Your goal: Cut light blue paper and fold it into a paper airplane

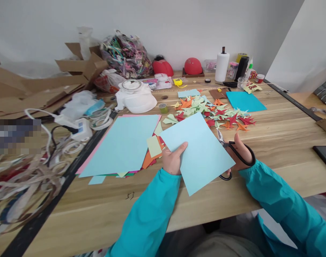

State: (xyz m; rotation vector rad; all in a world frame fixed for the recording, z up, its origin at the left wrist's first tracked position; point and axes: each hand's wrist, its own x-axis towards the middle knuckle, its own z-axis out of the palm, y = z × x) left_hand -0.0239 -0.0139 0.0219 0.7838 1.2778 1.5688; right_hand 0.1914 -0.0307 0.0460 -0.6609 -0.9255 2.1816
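My left hand (173,157) grips a light blue sheet of paper (199,153) by its left side, thumb on top and fingers underneath. The sheet is tilted above the table. At its right edge, my right hand (240,151) holds black-handled scissors (225,144) with fingers through the loops. The blades point up and away beside the paper; the sheet hides part of the handles. To the left lies a stack of coloured sheets (120,142), light blue on top. Small paper offcuts (153,146) lie between that stack and my left hand.
Folded paper cranes (197,107) in several colours are heaped beyond the sheet. A turquoise square (245,101) lies behind them at right. White bag (136,100), tape measure (178,82) and bottles stand farther back. Tangled cords (31,189) fill the left side; a phone (324,157) lies at right.
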